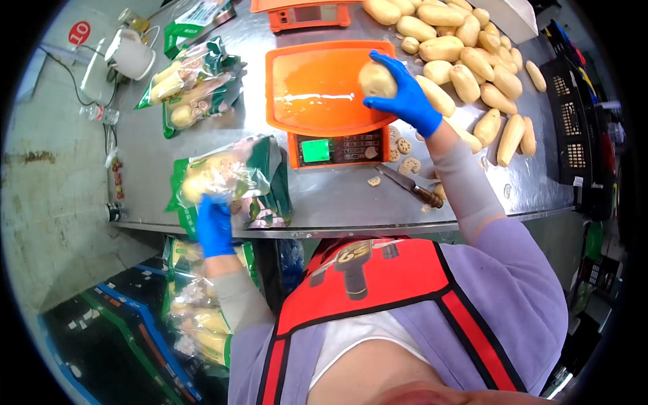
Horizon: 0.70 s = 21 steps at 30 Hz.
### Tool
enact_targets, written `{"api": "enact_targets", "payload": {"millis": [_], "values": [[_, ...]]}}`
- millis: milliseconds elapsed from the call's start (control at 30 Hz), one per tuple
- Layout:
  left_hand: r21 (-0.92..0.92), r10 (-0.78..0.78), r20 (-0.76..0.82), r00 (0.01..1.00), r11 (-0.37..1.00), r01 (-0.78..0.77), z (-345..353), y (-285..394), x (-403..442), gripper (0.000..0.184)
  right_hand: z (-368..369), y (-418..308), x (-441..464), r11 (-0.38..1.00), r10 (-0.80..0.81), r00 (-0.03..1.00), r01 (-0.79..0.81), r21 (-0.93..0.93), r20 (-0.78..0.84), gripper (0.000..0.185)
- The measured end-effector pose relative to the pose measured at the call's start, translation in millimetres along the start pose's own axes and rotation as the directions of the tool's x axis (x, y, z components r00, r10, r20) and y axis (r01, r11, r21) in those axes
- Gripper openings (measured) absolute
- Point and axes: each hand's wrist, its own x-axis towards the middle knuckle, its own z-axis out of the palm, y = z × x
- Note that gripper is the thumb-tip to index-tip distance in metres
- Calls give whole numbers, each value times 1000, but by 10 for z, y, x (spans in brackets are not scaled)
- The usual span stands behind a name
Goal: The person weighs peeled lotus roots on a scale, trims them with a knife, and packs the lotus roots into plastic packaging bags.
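Observation:
In the head view, my right hand [410, 101], in a blue glove, is closed around a short piece of lotus root [376, 81]. The piece is over the right side of the orange scale tray [304, 74]. Below the tray, the scale's display [315, 150] glows green. My left hand [215, 228], also gloved in blue, grips the near end of a clear and green plastic bag [229, 169] with lotus root inside. That bag lies at the table's front left; the fingertips are partly hidden against it.
Peeled lotus roots [466, 82] are heaped at the back right. A knife [410, 185] lies beside several cut slices [409, 165]. Filled bags [196, 84] rest at the back left, and more packed bags [199, 304] are below the table edge. A black crate [572, 128] stands right.

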Motion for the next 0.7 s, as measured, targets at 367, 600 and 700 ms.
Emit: {"api": "enact_targets", "payload": {"millis": [367, 600, 700], "values": [[-51, 240, 305, 922, 971, -236, 1584, 362, -208, 15, 312, -348, -1743, 971, 139, 891, -208, 117, 432, 90], [-338, 95, 494, 864, 937, 90, 2548, -751, 430, 9, 755, -369, -1978, 960, 211, 944, -152, -234, 253, 84], [-306, 36, 454, 891, 945, 118, 2649, -1073, 341, 23, 808, -294, -2060, 967, 174, 957, -121, -226, 232, 82]]}}
